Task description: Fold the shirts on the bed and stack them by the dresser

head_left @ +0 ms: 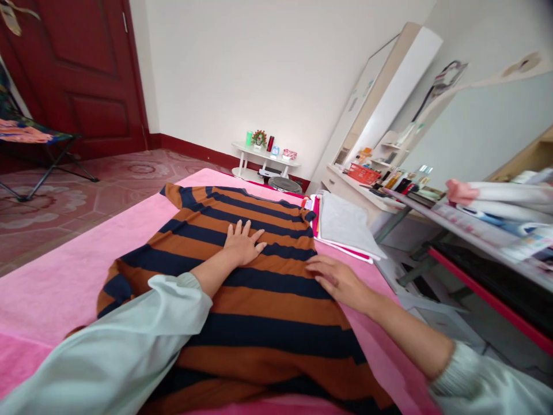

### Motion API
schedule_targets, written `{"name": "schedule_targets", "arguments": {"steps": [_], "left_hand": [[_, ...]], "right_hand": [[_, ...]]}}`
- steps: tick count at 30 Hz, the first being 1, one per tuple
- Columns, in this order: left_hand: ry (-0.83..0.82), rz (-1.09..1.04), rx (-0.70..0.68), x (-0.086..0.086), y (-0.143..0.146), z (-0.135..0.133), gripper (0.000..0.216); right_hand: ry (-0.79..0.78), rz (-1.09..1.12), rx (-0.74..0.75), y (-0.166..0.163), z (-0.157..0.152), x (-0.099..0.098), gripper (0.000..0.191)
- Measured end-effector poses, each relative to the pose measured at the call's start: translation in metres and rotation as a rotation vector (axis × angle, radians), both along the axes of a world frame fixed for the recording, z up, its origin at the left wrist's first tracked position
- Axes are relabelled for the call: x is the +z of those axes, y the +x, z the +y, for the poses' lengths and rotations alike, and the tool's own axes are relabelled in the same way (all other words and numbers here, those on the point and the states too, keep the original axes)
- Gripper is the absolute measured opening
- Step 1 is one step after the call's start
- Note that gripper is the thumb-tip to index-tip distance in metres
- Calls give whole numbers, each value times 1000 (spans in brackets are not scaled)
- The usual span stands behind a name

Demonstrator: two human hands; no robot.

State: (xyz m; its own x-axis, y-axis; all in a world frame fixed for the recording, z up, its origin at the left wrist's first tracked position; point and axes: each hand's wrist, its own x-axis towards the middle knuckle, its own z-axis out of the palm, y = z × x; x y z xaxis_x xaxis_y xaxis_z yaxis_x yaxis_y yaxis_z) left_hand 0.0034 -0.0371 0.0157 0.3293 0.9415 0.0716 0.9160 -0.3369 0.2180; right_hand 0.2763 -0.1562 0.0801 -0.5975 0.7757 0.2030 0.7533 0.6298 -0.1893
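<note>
Striped shirt [280, 297] lies spread on pink sheet [38, 300], long axis running near to far, collar far, hem near; short sleeve at far left points left. Broad rust-brown and navy bands cross it; chest fairly smooth, near end rumpled. Left hand [244, 246] rests flat on shirt, released, fingers fanned toward far end, forearm reaching from near left. Right hand [339, 280] at right edge, fingers curled, pointing left; whether it pinches cloth, I cannot tell. Folded grey cloth [345, 219] lies far right.
</note>
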Motion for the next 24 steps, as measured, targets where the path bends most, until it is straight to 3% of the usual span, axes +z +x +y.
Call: {"name": "schedule_targets", "arguments": {"steps": [5,12,18,24], "left_hand": [[-74,42,-177,9,-29,-22,68],[-152,-20,-491,26,-141,-81,57],[-82,-72,-316,34,-231,-116,36],[-31,-108,-28,45,-266,-140,33]], "right_hand": [[-114,-61,97,5,-64,5,51],[-132,-45,49,28,-102,3,62],[-140,-72,40,32,-109,7,51],[-122,-19,4,26,-103,5,30]]}}
